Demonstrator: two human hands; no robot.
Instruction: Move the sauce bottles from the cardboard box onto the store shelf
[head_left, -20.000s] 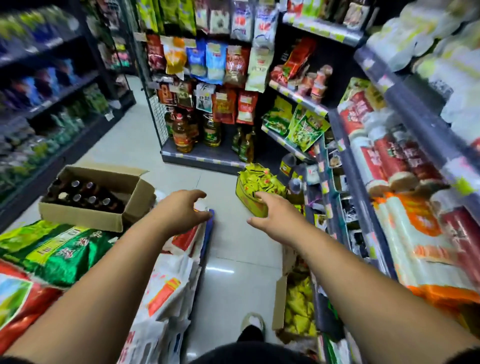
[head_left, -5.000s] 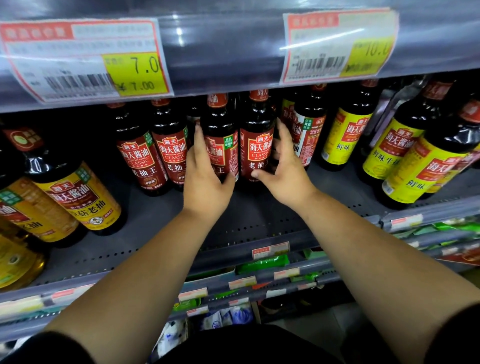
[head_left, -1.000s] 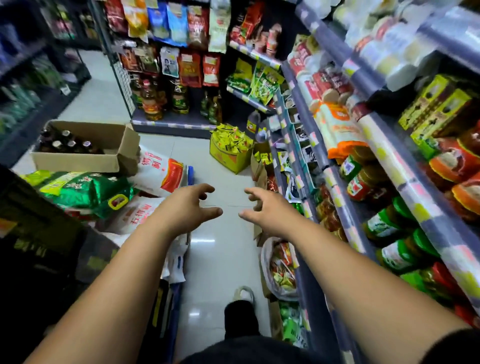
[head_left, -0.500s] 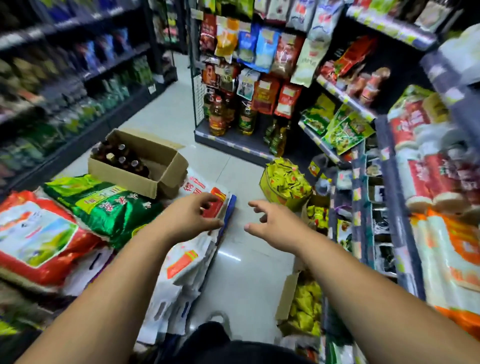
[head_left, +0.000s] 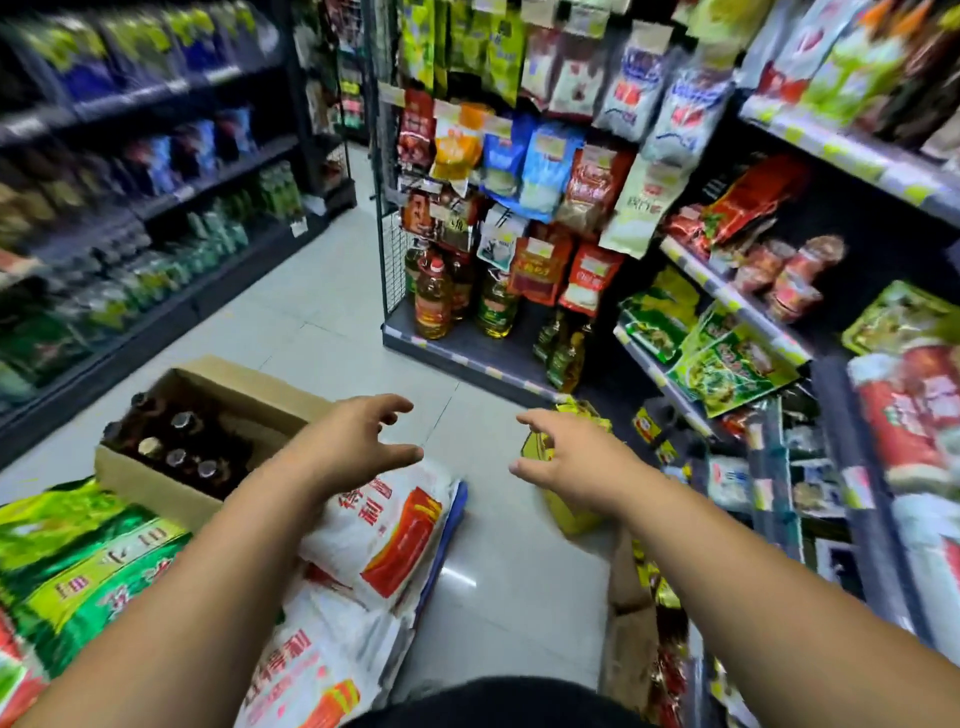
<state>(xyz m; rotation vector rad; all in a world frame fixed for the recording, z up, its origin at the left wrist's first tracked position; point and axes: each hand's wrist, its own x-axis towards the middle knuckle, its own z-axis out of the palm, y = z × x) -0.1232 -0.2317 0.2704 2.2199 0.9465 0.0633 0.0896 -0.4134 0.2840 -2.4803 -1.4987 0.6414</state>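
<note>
Both hands reach out over the glossy tiled floor (head_left: 322, 332), the left hand (head_left: 353, 447) and the right hand (head_left: 576, 462) apart, fingers spread, loosely bent and gripping nothing. The sauce bottles (head_left: 182, 447), dark with round caps, stand upright in the open brown cardboard box (head_left: 156, 486) left of the left hand, beside shiny green bags (head_left: 88, 561) and a white red-printed sack (head_left: 384, 525). The store shelf (head_left: 727, 296) runs along the right.

Bare forearms (head_left: 208, 597), black clothing (head_left: 493, 701)
</note>
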